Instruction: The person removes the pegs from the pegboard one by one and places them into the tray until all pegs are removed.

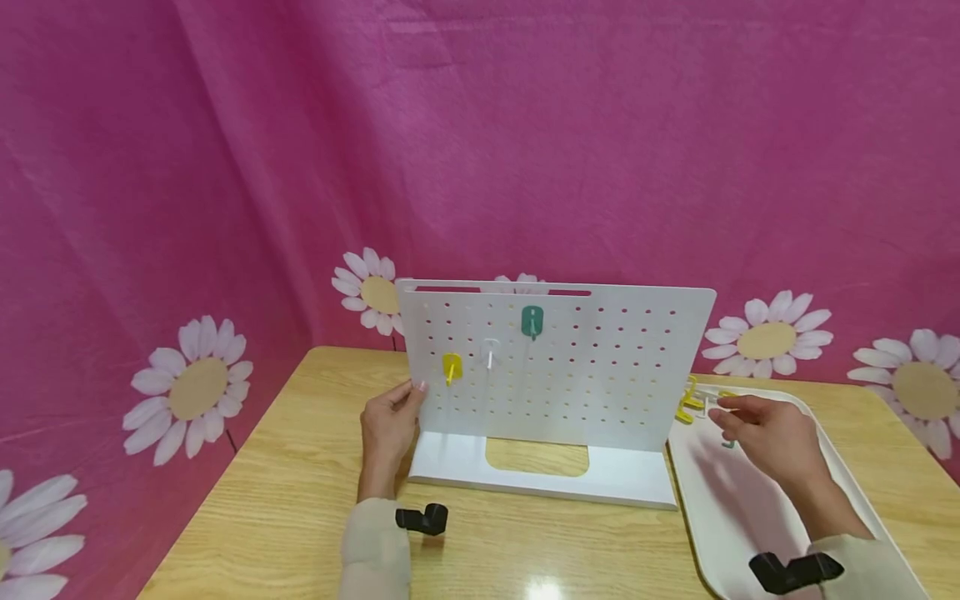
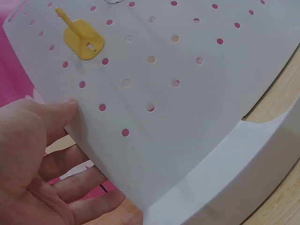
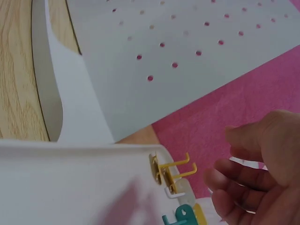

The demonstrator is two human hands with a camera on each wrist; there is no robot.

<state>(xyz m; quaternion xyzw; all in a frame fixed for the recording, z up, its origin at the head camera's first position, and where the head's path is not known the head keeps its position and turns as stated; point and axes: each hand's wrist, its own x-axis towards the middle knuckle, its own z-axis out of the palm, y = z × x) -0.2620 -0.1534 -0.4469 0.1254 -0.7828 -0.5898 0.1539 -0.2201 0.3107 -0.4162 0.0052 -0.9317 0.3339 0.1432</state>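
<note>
Head view: seemed best to brace the pegboard (image 1: 615,392) and pinch just 1 yellow hook (image 1: 692,403) at the far-left corner of the tray (image 1: 697,517); held the right hand (image 1: 772,437) just right of there, fingers pointing left. Left wrist view: gripped the pegboard's left edge with the left hand (image 2: 28,154), thumb in front. Right wrist view: curved fingers loosely, gap narrow, without a hook between.

L grip (image 2: 28,159) on pegbd (image 2: 140,95), ylw hook (image 2: 83,43)

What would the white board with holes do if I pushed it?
The white board looks stiff, standing up flat without sagging. A push near its top might tip it, since it rises well above its low base. The left hand, gripping its side edge, could help steady it.
</note>
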